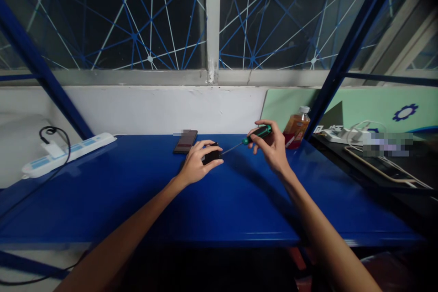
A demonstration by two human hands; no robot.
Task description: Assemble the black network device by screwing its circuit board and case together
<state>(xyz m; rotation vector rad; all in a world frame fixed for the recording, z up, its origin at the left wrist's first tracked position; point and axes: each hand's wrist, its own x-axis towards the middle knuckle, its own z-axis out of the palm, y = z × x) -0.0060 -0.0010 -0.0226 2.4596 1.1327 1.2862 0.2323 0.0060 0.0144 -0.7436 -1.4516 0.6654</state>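
Note:
My left hand (pixel 197 163) grips a small black box-like object (pixel 212 155) just above the blue tabletop (pixel 219 205); the fingers cover much of it, so its kind cannot be made out. In my right hand (pixel 273 148) is a screwdriver (pixel 259 134) with a black and green handle and a thin metal shaft. The shaft slants down to the left, and its tip meets or nearly meets the right side of the black object. Behind my left hand a dark smartphone (pixel 185 141) lies on the table.
A bottle of reddish-orange drink (pixel 297 127) with a white cap stands at the back right. A white power strip (pixel 70 154) with a black cable lies at the far left. On a dark surface to the right are another phone (pixel 379 166), white cables and chargers. Blue frame posts (pixel 337 70) rise on both sides.

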